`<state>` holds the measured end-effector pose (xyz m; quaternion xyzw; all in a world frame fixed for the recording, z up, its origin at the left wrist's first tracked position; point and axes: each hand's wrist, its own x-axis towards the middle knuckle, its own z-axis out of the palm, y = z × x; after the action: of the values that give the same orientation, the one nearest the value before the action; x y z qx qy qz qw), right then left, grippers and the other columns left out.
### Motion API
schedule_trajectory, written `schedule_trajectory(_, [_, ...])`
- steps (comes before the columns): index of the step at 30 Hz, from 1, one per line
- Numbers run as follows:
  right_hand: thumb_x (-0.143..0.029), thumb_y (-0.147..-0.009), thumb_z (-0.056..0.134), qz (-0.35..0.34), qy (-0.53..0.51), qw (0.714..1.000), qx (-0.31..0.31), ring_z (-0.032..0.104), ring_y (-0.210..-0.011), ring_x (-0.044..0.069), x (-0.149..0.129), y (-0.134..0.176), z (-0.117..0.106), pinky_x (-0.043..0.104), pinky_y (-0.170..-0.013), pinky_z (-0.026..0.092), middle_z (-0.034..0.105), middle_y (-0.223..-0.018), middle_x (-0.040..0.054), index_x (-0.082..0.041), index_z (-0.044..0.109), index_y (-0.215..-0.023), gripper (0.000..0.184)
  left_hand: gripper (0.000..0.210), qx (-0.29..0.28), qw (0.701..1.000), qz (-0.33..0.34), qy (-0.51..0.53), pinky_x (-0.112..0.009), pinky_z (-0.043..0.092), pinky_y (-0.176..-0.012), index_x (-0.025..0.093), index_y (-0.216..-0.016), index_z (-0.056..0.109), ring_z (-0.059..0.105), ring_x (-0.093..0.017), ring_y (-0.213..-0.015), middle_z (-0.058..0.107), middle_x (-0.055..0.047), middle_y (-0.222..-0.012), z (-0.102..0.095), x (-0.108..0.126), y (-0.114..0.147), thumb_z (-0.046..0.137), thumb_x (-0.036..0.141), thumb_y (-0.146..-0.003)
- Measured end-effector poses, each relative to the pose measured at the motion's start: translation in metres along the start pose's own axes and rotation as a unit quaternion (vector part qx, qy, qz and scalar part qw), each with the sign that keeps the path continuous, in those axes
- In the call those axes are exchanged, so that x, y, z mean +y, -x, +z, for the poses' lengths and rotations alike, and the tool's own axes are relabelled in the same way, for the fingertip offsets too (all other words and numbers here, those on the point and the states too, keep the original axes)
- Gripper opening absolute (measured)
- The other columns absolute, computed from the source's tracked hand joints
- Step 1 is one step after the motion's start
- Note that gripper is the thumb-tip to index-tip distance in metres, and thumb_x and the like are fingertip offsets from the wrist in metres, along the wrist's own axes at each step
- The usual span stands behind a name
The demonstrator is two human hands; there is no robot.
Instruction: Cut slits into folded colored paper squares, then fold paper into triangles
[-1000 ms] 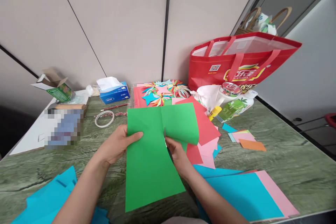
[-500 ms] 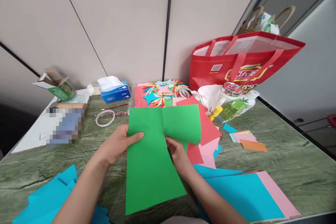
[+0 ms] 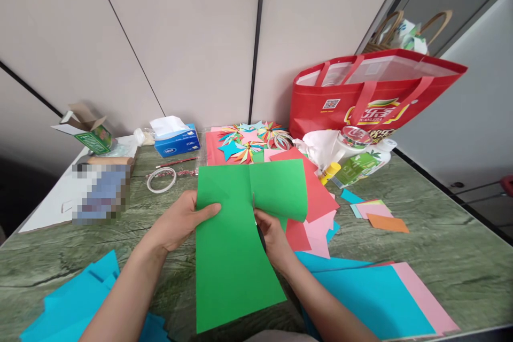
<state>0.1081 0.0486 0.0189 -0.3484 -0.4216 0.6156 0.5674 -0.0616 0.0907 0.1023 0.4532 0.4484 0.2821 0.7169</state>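
A large sheet of green paper (image 3: 232, 256) is held up above the table, cut partway along its length, with the right-hand part curling over. My left hand (image 3: 190, 216) pinches its left edge, thumb lying on the front face. My right hand (image 3: 272, 232) is closed around a pair of scissors (image 3: 262, 236). Most of the scissors is hidden behind the paper and my fingers; a bit of blade shows in the slit. Beneath the curled part lie red paper (image 3: 320, 192) and pink paper (image 3: 318, 238).
Blue sheets (image 3: 80, 299) lie front left, and more blue paper (image 3: 368, 294) front right. Behind stand a tissue box (image 3: 176, 143), a roll of tape (image 3: 161, 180), folded paper stars (image 3: 248, 139), a yellow glue stick (image 3: 329, 172) and a red bag (image 3: 320, 101). Small paper pieces (image 3: 387, 222) lie right.
The lower end of the green sheet has shifted slightly right and down. Both hands stay almost where they were, still holding the paper and scissors.
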Motion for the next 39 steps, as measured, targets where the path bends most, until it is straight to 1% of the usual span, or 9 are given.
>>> schedule_trajectory(9, [-0.030,-0.056,0.079,0.007,-0.011,1.000,0.003,0.065,-0.081,0.022,0.002,0.001,-0.002,0.034,-0.075,0.050,0.072,-0.088,0.0019,-0.025,0.070,-0.086,0.032,0.025,-0.003,1.000,0.004,-0.014,-0.034,0.055,-0.070,0.017,-0.094,0.064,0.068,-0.020,-0.076,0.073,-0.005,-0.088,-0.001,0.000,0.000,0.068,0.025,-0.071])
schedule_trajectory(17, [-0.031,-0.057,0.078,0.005,-0.005,1.000,0.004,0.065,-0.076,0.021,0.004,0.002,-0.002,0.033,-0.070,0.051,0.072,-0.084,0.0015,-0.025,0.070,-0.085,0.030,0.027,0.001,1.000,-0.001,-0.021,-0.035,0.055,-0.069,0.015,-0.094,0.064,0.068,-0.022,-0.076,0.073,-0.006,-0.087,-0.001,0.000,0.001,0.069,0.027,-0.070])
schedule_trajectory(24, [-0.030,-0.055,0.079,-0.002,-0.001,1.000,0.001,0.065,-0.082,0.022,0.003,0.001,0.000,0.032,-0.075,0.050,0.072,-0.088,0.0013,-0.025,0.069,-0.085,0.032,0.028,0.011,1.000,-0.007,-0.017,-0.035,0.055,-0.069,0.016,-0.095,0.063,0.068,-0.022,-0.075,0.073,-0.006,-0.086,-0.001,0.000,0.000,0.069,0.027,-0.069])
schedule_trajectory(27, [-0.032,-0.056,0.078,0.002,0.006,1.000,0.007,0.064,-0.083,0.023,0.003,0.000,-0.001,0.034,-0.076,0.050,0.072,-0.089,0.0026,-0.023,0.069,-0.085,0.032,0.026,0.015,1.000,0.005,-0.021,-0.034,0.054,-0.070,0.016,-0.093,0.064,0.067,-0.021,-0.076,0.073,-0.005,-0.086,-0.002,-0.001,-0.001,0.069,0.027,-0.070])
schedule_trajectory(30, [-0.032,-0.056,0.077,0.008,0.013,1.000,0.020,0.064,-0.083,0.023,0.002,0.000,-0.002,0.036,-0.077,0.050,0.071,-0.090,0.0029,-0.023,0.068,-0.085,0.032,0.025,0.015,0.999,0.035,-0.037,-0.033,0.054,-0.072,0.016,-0.093,0.065,0.067,-0.022,-0.080,0.073,-0.006,-0.090,-0.003,-0.001,-0.003,0.068,0.028,-0.071])
schedule_trajectory(32, [-0.032,-0.057,0.076,0.010,0.021,0.999,0.029,0.064,-0.081,0.023,0.000,-0.001,-0.003,0.037,-0.076,0.050,0.071,-0.088,0.0024,-0.023,0.067,-0.084,0.030,0.027,0.024,0.997,0.058,-0.049,-0.033,0.054,-0.072,0.016,-0.094,0.063,0.066,-0.022,-0.083,0.072,-0.006,-0.093,-0.005,-0.001,-0.005,0.068,0.029,-0.071])
schedule_trajectory(34, [-0.032,-0.057,0.075,0.018,0.033,0.999,0.026,0.065,-0.076,0.022,-0.002,-0.001,-0.005,0.035,-0.073,0.051,0.072,-0.084,0.0018,-0.023,0.067,-0.081,0.027,0.029,0.043,0.995,0.068,-0.052,-0.033,0.055,-0.067,0.017,-0.095,0.061,0.067,-0.023,-0.080,0.072,-0.006,-0.093,-0.009,-0.001,-0.009,0.068,0.031,-0.070])
schedule_trajectory(37, [-0.031,-0.056,0.076,0.048,0.044,0.998,-0.008,0.063,-0.066,0.018,-0.001,-0.002,-0.008,0.031,-0.065,0.050,0.070,-0.072,0.0001,-0.020,0.067,-0.075,0.023,0.031,0.082,0.991,0.081,-0.064,-0.034,0.055,-0.060,0.017,-0.092,0.059,0.067,-0.023,-0.073,0.072,-0.007,-0.088,-0.018,-0.005,-0.016,0.068,0.036,-0.069])
schedule_trajectory(39, [-0.028,-0.055,0.077,0.063,0.039,0.997,-0.005,0.059,-0.057,0.015,0.001,-0.002,-0.010,0.027,-0.057,0.048,0.066,-0.061,-0.0021,-0.018,0.066,-0.069,0.020,0.033,0.105,0.984,0.101,-0.104,-0.035,0.055,-0.061,0.017,-0.091,0.059,0.068,-0.024,-0.074,0.073,-0.008,-0.087,-0.026,-0.009,-0.023,0.067,0.040,-0.069])
